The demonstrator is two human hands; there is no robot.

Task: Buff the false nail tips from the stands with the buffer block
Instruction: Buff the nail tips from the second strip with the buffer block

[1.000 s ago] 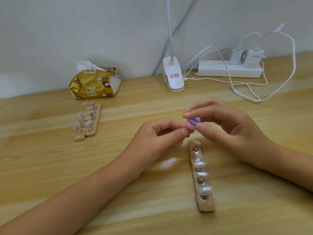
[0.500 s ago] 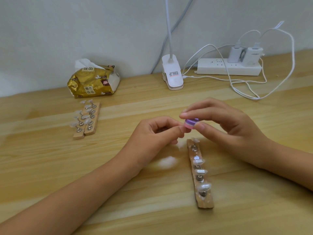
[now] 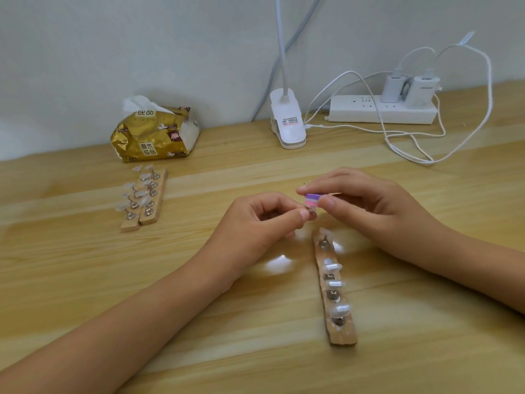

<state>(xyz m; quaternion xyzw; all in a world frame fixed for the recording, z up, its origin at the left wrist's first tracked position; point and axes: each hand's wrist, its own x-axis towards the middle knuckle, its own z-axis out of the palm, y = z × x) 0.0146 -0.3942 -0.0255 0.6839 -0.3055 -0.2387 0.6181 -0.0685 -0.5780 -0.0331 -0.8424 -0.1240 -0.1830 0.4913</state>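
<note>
My right hand (image 3: 366,206) pinches a small purple and pink buffer block (image 3: 312,200) between thumb and fingers. My left hand (image 3: 255,226) pinches a small nail stand (image 3: 311,214) at its fingertips, right under the block; the nail tip on it is mostly hidden. Below the hands a wooden strip (image 3: 336,291) lies lengthwise with several metal stands carrying clear false nail tips. Two more wooden strips (image 3: 146,200) with several tipped stands lie at the left.
A gold tissue pack (image 3: 154,135) sits at the back left near the wall. A white clip lamp base (image 3: 288,123) stands at the back middle. A white power strip (image 3: 382,112) with chargers and looping white cables (image 3: 412,149) lies at the back right.
The block's end now shows its pink layer and sits just above my left fingertips. Both hands stay close together above the near strip.
</note>
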